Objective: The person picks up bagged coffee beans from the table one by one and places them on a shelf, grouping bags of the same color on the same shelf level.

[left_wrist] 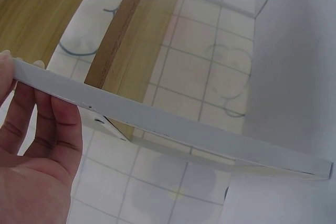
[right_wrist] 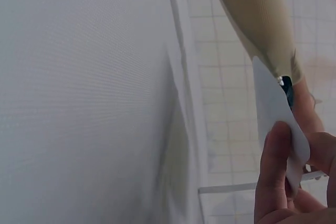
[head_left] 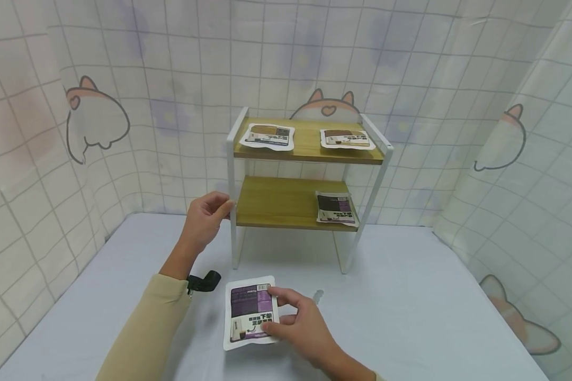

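Observation:
A two-tier shelf with wooden boards and a white frame (head_left: 233,180) stands on the table. My left hand (head_left: 204,219) grips its left front post at about the height of the lower board; in the left wrist view, bent fingers (left_wrist: 65,129) hold that white bar. In front of the shelf, my right hand (head_left: 302,325) pinches a flat purple-and-white packet (head_left: 248,304) by its right edge, printed face up. The right wrist view shows the same packet's pale back (right_wrist: 270,98) between thumb and fingers. It is held above the table.
Two flat packets lie on the top board, one at the left (head_left: 269,136) and one at the right (head_left: 347,139). A purple packet (head_left: 336,208) lies at the right of the lower board (head_left: 278,203). A checked curtain (head_left: 181,69) hangs behind the white tabletop (head_left: 400,301).

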`<action>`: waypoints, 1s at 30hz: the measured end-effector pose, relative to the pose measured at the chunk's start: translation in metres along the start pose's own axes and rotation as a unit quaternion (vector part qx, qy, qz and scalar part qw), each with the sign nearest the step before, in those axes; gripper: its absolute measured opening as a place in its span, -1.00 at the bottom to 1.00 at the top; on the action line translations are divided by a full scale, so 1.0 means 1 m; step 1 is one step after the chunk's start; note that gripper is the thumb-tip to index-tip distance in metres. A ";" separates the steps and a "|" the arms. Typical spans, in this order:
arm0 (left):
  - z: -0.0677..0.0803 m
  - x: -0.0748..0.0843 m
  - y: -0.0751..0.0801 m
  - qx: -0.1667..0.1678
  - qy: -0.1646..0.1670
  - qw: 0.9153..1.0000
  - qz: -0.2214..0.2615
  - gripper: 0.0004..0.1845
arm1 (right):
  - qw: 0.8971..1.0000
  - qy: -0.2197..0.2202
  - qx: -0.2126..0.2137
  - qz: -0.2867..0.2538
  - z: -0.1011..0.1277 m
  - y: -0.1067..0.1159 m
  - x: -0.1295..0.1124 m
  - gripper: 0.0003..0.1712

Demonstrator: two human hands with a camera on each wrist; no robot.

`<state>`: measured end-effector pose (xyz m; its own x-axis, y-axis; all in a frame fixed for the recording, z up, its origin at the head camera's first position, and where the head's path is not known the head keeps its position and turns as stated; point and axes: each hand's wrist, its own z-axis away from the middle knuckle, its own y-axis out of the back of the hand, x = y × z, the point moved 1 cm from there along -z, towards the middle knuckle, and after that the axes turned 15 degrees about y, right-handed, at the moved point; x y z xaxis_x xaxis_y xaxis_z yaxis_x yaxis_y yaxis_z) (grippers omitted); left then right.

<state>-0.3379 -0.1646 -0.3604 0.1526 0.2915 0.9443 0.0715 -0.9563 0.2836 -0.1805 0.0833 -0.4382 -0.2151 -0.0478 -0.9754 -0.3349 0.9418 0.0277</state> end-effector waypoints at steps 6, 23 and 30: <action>-0.001 -0.001 0.000 0.002 -0.006 1.000 -0.003 -0.66 | 1.000 0.001 0.020 -0.018 -0.002 0.001 -0.001 -0.20; -0.002 0.000 -0.001 -0.002 -0.008 1.000 -0.007 -0.67 | 0.998 0.018 0.045 -0.034 -0.007 0.002 -0.011 -0.21; -0.001 -0.001 -0.001 0.003 -0.011 1.000 -0.010 -0.67 | 0.998 0.025 0.054 -0.035 -0.012 0.004 -0.014 -0.20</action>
<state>-0.3393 -0.1644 -0.3614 0.1728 0.3116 0.9344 0.0810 -0.9499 0.3018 -0.1902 0.0839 -0.4215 -0.2404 -0.1276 -0.9622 -0.2498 0.9661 -0.0658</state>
